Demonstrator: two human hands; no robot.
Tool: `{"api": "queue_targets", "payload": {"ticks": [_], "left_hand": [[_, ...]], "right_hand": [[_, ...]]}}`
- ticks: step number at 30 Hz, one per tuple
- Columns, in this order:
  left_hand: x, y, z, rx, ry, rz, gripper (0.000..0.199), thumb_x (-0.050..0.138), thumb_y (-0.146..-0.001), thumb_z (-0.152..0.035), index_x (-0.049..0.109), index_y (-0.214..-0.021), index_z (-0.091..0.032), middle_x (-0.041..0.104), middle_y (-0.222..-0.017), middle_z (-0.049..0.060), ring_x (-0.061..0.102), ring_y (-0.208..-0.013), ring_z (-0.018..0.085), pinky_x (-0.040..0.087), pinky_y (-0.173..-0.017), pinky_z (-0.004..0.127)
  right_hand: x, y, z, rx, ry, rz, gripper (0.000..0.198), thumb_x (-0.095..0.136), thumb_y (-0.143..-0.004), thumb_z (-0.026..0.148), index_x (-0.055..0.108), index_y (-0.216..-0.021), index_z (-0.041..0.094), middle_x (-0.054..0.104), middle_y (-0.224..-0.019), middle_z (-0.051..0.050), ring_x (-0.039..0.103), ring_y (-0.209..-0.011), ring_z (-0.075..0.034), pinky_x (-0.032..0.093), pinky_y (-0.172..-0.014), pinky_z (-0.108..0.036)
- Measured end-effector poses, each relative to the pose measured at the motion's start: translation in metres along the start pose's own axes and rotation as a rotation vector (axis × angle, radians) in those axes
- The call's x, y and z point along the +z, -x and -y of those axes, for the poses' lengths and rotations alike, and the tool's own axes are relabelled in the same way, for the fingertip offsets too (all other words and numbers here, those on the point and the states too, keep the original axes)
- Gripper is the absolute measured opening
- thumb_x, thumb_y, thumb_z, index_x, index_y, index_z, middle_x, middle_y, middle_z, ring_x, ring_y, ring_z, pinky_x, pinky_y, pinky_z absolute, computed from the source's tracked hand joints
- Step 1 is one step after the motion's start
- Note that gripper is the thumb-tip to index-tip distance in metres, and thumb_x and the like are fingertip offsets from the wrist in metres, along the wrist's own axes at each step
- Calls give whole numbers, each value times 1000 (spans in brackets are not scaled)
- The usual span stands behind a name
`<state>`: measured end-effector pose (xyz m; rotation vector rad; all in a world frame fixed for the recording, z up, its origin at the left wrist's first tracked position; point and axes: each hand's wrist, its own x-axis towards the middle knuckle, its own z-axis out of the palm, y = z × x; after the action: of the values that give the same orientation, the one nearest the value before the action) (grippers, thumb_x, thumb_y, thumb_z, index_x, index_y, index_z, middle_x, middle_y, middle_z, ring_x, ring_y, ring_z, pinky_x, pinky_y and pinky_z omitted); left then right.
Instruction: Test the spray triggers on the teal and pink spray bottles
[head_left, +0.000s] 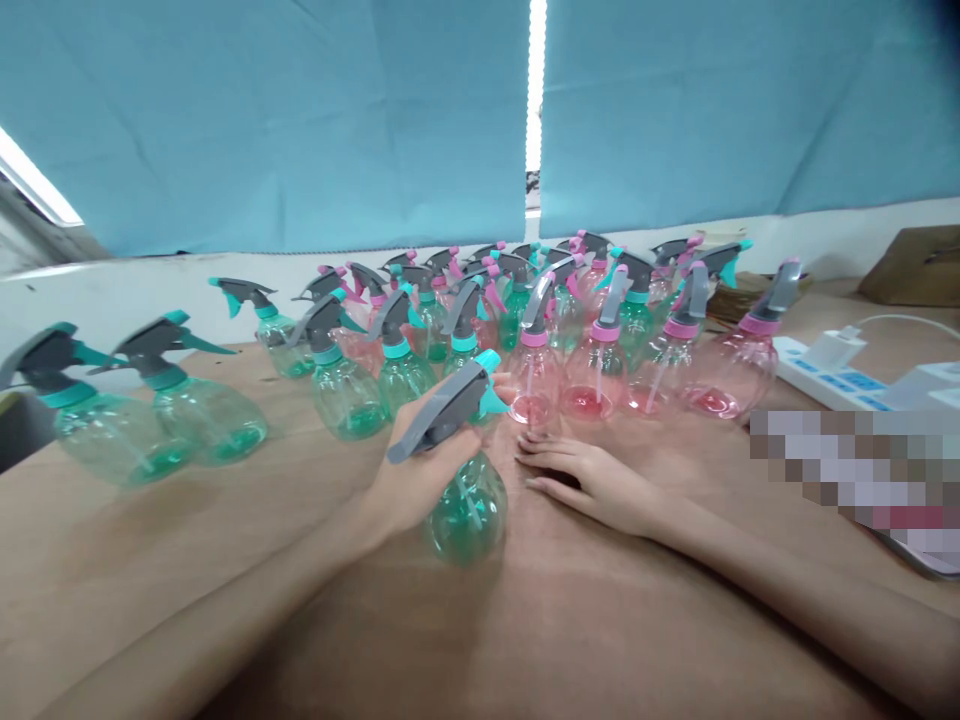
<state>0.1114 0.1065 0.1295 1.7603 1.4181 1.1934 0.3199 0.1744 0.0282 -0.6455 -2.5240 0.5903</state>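
My left hand [420,465] is closed around the neck of a green spray bottle [466,510] with a grey and turquoise trigger head. The bottle leans a little, its nozzle pointing away to the upper right. Whether its base touches the table cannot be made out. My right hand [581,475] lies palm down on the wooden table [585,620], fingers stretched out, holding nothing. Just beyond its fingertips stands a pink spray bottle [533,385] with a grey head. A green spray bottle [349,395] stands beyond my left hand.
Several more green and pink spray bottles crowd the back of the table. Two green bottles [210,420] stand at the left. At the right lie a white power strip [832,375] with a charger [834,350] and a pixelated object [870,470]. A blue curtain [300,120] hangs behind.
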Motion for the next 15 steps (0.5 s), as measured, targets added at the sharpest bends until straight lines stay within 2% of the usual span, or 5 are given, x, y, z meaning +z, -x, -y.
{"api": "queue_targets", "payload": {"ticks": [10,15], "left_hand": [[0,1,0,-12,3,-26,9,54,-72,-26,62,-76,-25,54,-54,-3,55,-55,17,44,-49,28],[0,0,-2,-9,17,-5,14,52,-71,-25,62,-81,-25,52,-54,-3,55,-54,18,42,-49,29]], "right_hand": [[1,1,-1,-12,5,-2,33,46,-95,35,61,-122,23,60,-130,-7,49,-127,-22,39,-106,-46],[1,1,-1,-18,22,7,33,46,-95,34,60,-123,24,60,-130,-6,48,-127,-22,39,-107,-47]]}}
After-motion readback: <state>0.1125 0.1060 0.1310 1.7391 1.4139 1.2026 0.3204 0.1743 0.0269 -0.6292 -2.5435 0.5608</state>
